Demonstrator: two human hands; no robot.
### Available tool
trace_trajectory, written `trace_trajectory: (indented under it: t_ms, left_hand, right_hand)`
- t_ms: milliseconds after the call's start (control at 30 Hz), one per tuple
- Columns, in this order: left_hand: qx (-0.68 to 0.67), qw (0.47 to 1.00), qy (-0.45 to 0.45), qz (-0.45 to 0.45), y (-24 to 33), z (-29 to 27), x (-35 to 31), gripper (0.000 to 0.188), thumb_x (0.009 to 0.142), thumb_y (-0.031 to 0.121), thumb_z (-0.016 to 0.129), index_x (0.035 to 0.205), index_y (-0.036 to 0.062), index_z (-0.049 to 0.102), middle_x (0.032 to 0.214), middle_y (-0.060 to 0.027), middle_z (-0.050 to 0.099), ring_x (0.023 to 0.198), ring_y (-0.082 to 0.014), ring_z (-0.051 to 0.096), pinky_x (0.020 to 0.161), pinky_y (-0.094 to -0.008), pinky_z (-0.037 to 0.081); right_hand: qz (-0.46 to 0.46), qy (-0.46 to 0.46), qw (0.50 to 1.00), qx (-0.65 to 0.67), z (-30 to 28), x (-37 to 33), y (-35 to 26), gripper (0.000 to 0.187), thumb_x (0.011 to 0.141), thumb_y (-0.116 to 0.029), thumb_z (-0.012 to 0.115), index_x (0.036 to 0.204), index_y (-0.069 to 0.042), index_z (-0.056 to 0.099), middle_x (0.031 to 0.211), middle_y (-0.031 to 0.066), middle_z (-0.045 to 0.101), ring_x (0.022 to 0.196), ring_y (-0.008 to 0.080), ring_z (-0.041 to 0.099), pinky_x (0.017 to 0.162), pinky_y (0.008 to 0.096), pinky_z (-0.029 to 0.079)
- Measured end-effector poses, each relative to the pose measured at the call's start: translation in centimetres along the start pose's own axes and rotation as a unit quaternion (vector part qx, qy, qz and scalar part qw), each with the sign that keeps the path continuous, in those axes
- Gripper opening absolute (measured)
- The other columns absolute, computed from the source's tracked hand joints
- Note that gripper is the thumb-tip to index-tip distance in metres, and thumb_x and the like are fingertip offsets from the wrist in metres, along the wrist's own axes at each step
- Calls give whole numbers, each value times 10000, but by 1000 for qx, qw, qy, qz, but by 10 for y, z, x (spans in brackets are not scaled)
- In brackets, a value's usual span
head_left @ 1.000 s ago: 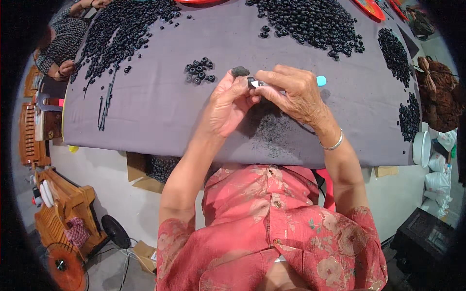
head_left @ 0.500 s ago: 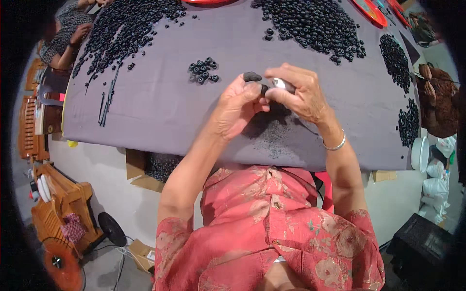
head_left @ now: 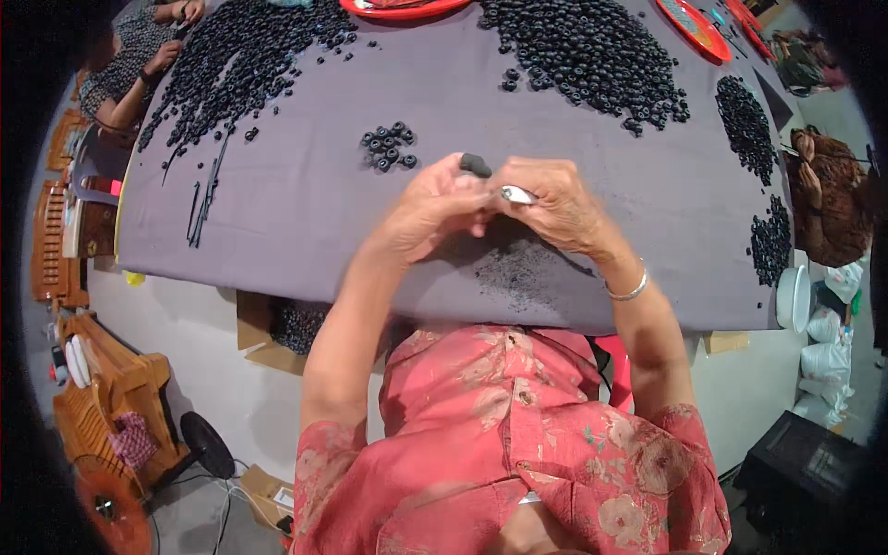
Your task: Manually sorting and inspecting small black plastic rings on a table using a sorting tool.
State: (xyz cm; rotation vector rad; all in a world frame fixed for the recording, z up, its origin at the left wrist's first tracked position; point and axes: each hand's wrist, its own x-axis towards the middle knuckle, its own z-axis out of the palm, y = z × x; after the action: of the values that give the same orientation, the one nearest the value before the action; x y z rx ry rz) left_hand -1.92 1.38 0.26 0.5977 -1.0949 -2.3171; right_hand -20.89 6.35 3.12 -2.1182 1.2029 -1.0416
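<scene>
Since half a second ago, both hands have come nearer to each other and a little toward the body, and the dark piece which showed between them is now hidden. The right hand is closed around a white tool, whose end lies just beside the left fingers. The left hand has its fingers bent, and one wears a black cover. It is blurred, so I cannot tell if it pinches the dark piece. Dark crumbs lie on the cloth nearer to the body, and some beads lie apart, beyond the left hand. I judge that the step in hand is scraping or trimming one piece. The next move seems to call for a firm left pinch and a short, controlled stroke.
</scene>
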Motion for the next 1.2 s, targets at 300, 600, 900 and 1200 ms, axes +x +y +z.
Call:
trace_trajectory:
  t_ms: [300,600,900,1200]
  left_hand:
    - [531,802,265,68,12,-24,-11,192,767,108,675,904,4,590,723,-99,587,653,-231,586,618,-373,456]
    - [641,650,318,256,6,-28,-1,211,786,119,703,921,-7,602,844,-129,565,705,-230,580,647,-364,460]
    - [172,943,212,190,1,3,-8,178,894,23,604,1064,16,554,854,6,565,728,-50,500,643,-185,408]
    - [-14,990,108,89,-8,21,-3,235,896,55,580,1129,50,547,974,-29,646,758,-87,611,652,-205,493]
  right_hand:
    - [123,94,961,-229,-35,43,71,153,777,-166,671,867,-44,654,803,171,626,704,341,594,646,385,472]
    - [132,58,927,-347,-25,70,106,174,778,-185,612,928,-114,664,890,92,634,867,321,628,753,439,512]
    - [-11,41,997,-71,-3,36,16,185,692,-129,669,856,-47,641,794,141,634,744,338,626,658,401,492]
    - [-38,33,999,10,-6,13,2,281,620,-169,778,772,-39,580,776,99,597,750,328,611,621,417,477]
